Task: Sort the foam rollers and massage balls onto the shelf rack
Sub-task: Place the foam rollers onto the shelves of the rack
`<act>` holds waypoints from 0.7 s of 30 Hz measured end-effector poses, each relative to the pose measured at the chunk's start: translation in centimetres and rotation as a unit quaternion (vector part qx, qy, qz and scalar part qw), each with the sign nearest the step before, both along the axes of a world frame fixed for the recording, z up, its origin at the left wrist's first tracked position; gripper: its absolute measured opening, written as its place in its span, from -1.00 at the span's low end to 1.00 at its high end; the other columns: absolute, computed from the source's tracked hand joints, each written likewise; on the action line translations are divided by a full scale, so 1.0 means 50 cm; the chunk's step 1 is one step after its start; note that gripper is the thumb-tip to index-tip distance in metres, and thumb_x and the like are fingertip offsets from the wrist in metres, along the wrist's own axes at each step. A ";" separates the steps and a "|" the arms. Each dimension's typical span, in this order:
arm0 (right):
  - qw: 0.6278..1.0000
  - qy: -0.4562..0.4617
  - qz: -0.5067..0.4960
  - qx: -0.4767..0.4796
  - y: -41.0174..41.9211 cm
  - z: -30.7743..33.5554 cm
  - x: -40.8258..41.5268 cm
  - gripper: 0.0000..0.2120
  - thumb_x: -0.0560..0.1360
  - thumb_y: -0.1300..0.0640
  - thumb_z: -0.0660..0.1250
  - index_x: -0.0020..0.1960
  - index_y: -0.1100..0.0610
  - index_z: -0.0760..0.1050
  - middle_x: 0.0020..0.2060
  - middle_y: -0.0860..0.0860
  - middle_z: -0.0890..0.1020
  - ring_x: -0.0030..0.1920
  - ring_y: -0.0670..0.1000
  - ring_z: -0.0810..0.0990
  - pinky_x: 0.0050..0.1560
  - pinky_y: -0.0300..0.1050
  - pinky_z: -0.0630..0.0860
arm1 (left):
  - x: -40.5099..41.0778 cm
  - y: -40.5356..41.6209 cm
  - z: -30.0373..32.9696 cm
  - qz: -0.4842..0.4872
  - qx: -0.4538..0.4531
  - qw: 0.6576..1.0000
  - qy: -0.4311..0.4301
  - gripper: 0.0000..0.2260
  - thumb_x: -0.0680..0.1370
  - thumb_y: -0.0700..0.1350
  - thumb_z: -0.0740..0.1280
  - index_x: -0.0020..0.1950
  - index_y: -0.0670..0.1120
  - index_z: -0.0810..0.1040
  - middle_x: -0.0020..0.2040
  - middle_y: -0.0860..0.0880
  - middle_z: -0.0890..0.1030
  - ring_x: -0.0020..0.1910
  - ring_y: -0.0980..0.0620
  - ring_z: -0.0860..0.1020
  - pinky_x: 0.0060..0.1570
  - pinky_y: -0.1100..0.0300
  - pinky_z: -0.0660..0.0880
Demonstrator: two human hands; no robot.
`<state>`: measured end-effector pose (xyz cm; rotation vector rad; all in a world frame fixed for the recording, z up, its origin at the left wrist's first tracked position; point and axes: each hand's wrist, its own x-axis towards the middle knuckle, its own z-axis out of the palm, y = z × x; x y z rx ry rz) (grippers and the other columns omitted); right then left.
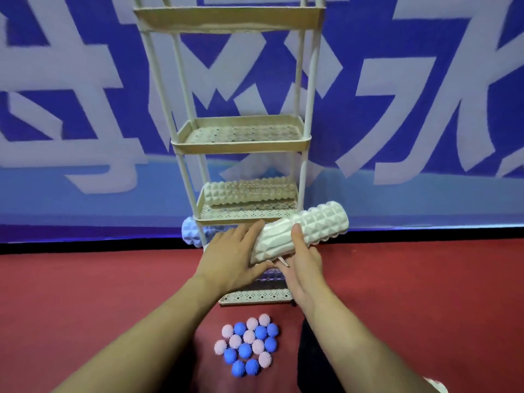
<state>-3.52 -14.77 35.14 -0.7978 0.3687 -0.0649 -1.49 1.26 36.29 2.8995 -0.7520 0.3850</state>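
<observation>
Head view, white roller [300, 232] – between both hands

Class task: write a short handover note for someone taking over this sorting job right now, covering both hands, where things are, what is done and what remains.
Left hand and right hand: both hold the white foam roller in front of the shelf rack, not yet shelved.
Done: one cream roller lies on a lower tier.
A blue roller sits low behind the rack; whether shelved is unclear.
Left: place the white roller, then the pink and blue massage balls clustered on the red floor.
</observation>
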 end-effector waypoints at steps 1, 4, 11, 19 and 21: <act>1.000 -0.001 0.015 0.008 0.015 0.005 -0.005 -0.56 0.62 -0.02 0.34 0.43 0.12 0.41 0.24 0.12 0.65 0.22 0.16 0.65 0.19 0.23 0.59 | -0.002 0.020 0.006 0.015 0.012 1.000 -0.004 -0.22 0.47 0.48 0.17 0.56 0.08 0.19 0.33 0.03 0.51 0.21 -0.07 0.55 0.10 -0.05 0.51; 0.999 -0.010 0.039 -0.006 0.052 0.014 -0.019 -0.56 0.62 0.01 0.33 0.45 0.14 0.41 0.26 0.11 0.65 0.24 0.15 0.64 0.20 0.19 0.59 | -0.007 0.068 0.015 0.067 0.025 0.997 0.017 -0.22 0.38 0.55 0.21 0.44 0.12 0.29 0.21 0.06 0.59 0.12 -0.06 0.61 -0.12 0.03 0.49; 0.907 0.070 0.204 -0.363 0.018 0.046 -0.034 -0.54 0.49 -0.31 0.37 0.11 0.06 0.61 -0.16 -0.01 0.76 -0.13 0.04 0.76 0.04 0.06 0.68 | -0.005 0.137 0.030 0.067 0.036 0.997 0.016 -0.31 0.32 0.55 0.17 0.27 0.13 0.36 0.07 0.04 0.60 0.01 -0.07 0.61 -0.28 0.08 0.35; 0.519 -0.142 0.149 -0.830 -0.014 0.081 0.033 -0.47 0.34 -0.49 0.31 0.11 -0.16 0.56 0.05 -0.18 0.60 0.13 -0.08 0.53 0.21 -0.02 0.44 | 0.018 0.192 0.009 0.024 0.171 0.984 -0.030 -0.27 0.39 0.51 0.18 0.36 0.03 0.36 0.15 -0.03 0.57 0.13 -0.11 0.55 0.03 0.00 0.49; 0.433 -0.180 0.249 -0.848 -0.009 0.083 0.058 -0.33 0.35 -0.50 0.30 0.32 -0.14 0.46 0.21 -0.12 0.56 0.23 -0.02 0.51 0.25 0.00 0.40 | 0.018 0.198 0.002 0.010 0.172 0.984 -0.048 -0.24 0.40 0.52 0.18 0.39 0.02 0.35 0.16 -0.03 0.57 0.13 -0.11 0.55 0.03 0.01 0.47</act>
